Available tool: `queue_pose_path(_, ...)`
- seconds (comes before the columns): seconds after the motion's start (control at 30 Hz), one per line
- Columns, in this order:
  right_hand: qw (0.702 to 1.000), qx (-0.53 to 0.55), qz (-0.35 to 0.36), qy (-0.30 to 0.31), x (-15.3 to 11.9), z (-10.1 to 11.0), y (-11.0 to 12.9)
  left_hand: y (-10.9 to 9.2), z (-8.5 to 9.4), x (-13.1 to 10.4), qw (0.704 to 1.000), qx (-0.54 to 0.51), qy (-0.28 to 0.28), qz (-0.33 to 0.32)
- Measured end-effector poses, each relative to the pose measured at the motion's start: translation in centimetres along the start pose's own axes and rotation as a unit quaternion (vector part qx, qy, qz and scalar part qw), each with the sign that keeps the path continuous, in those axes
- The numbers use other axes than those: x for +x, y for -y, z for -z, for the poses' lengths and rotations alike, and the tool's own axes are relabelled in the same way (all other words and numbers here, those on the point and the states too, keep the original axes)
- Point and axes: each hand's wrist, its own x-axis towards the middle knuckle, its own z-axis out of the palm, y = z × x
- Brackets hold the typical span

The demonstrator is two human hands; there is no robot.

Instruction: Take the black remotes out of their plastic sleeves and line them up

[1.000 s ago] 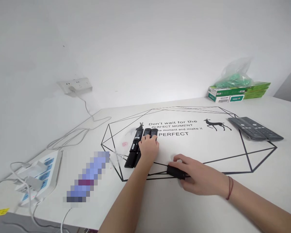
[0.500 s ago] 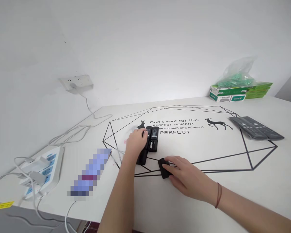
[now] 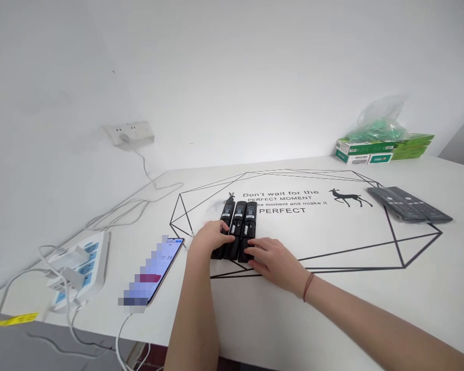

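Three black remote controls lie side by side, backs up, on the white table: a left one [image 3: 228, 208], a middle one [image 3: 239, 211] and a right one [image 3: 251, 211]. Battery compartments show open on the middle and right ones. My left hand [image 3: 212, 238] lies across the left remote, fingers bent, its thumb tip reaching the middle one; it covers part of the left remote. Below the right remote's compartment is a black battery cover [image 3: 245, 251]. My right hand [image 3: 274, 260] grips this cover from the right with curled fingers.
A phone [image 3: 160, 268] with a cable lies to the left, near a power strip [image 3: 96, 263] with plugged chargers. Wrapped remotes [image 3: 410, 204] rest at the right. Green and white boxes [image 3: 365, 148] under a plastic bag [image 3: 382, 121] stand at the back right.
My right hand has brought the battery cover up and left against the right remote's lower end. My left hand has shifted slightly down, uncovering the left remote's upper end.
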Motion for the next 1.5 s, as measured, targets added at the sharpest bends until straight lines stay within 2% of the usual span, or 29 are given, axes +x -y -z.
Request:
queue_pose_path(0.1,1.0,0.018,-0.007,-0.012,-0.1,0.4,0.1,-0.2,0.2,0.0,1.0,-0.001,-0.003,-0.014)
queue_pose_path(0.17,0.999,0.03,-0.015,-0.028,-0.2,1.5,-0.3,-0.4,0.4,0.0,1.0,-0.003,-0.022,-0.008)
queue_pose_path(0.23,0.999,0.014,-0.028,-0.041,-0.4,3.5,-1.6,-0.9,0.7,0.1,0.998,-0.009,-0.06,0.016)
queue_pose_path(0.3,0.995,-0.048,-0.07,-0.042,-1.3,6.3,-4.0,-1.7,0.9,0.2,0.994,-0.023,-0.1,0.032)
queue_pose_path(0.33,0.986,-0.101,-0.126,-0.046,-2.0,8.0,-5.6,-2.2,0.9,0.1,0.992,-0.029,-0.117,0.029)
queue_pose_path(0.4,0.941,-0.192,-0.263,-0.087,-4.2,11.3,-9.0,-3.3,0.6,0.0,0.988,-0.037,-0.148,0.0)
queue_pose_path(0.5,0.865,-0.259,-0.402,-0.152,-8.1,15.2,-13.8,-5.1,-0.7,-0.2,0.98,-0.04,-0.181,-0.07)
queue_pose_path(0.6,0.813,-0.273,-0.487,-0.166,-10.6,17.1,-16.7,-7.0,-2.8,-0.4,0.968,-0.06,-0.191,-0.153)
queue_pose_path(0.7,0.797,-0.25,-0.522,-0.169,-11.0,17.2,-17.7,-9.0,-5.3,-1.1,0.953,-0.125,-0.155,-0.229)
queue_pose_path(0.8,0.792,-0.202,-0.542,-0.198,-10.2,17.1,-17.7,-11.6,-7.7,-2.6,0.935,-0.231,-0.054,-0.264)
queue_pose_path(0.9,0.79,-0.121,-0.553,-0.238,-9.6,17.2,-17.0,-14.3,-9.8,-4.4,0.915,-0.316,0.023,-0.249)
queue_pose_path(0.97,0.793,-0.041,-0.548,-0.263,-9.3,17.1,-16.2,-15.7,-10.8,-5.1,0.899,-0.369,0.051,-0.23)
queue_pose_path(1.07,0.805,0.122,-0.512,-0.273,-8.5,16.2,-14.0,-16.6,-11.7,-5.1,0.859,-0.476,0.05,-0.179)
queue_pose_path(1.13,0.811,0.233,-0.473,-0.253,-7.6,15.0,-12.0,-16.6,-11.8,-4.6,0.817,-0.563,0.05,-0.113)
queue_pose_path(1.23,0.807,0.361,-0.418,-0.21,-6.1,12.8,-8.8,-16.1,-11.3,-3.8,0.721,-0.687,0.095,0.0)
queue_pose_path(1.33,0.759,0.519,-0.362,-0.153,-5.2,10.7,-6.0,-15.6,-10.6,-3.2,0.628,-0.763,0.151,0.019)
queue_pose_path(1.37,0.759,0.532,-0.348,-0.142,-5.1,10.2,-5.4,-15.4,-10.4,-3.1,0.608,-0.778,0.158,0.011)
queue_pose_path(1.4,0.773,0.52,-0.337,-0.137,-5.1,9.7,-4.9,-15.2,-10.4,-3.0,0.595,-0.788,0.161,0.004)
queue_pose_path(1.5,0.872,0.365,-0.3,-0.132,-5.5,8.7,-4.3,-14.8,-10.5,-2.8,0.586,-0.798,0.14,-0.002)
